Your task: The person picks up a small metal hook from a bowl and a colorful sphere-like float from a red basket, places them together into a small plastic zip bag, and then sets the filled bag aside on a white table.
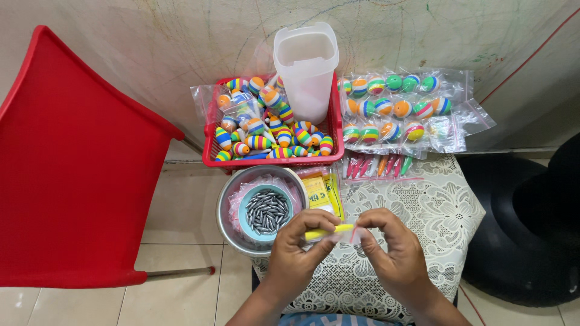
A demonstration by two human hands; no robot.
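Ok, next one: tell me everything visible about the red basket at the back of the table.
The red basket looks like plastic with slotted walls and a solid rim. It sits upright at the table's far edge against the wall. It is heaped with striped, multicoloured egg-shaped floats, some in clear bags, and a translucent white jug stands in its right side. Its near rim meets the metal bowl; bagged floats lie to its right. Neither hand touches it.
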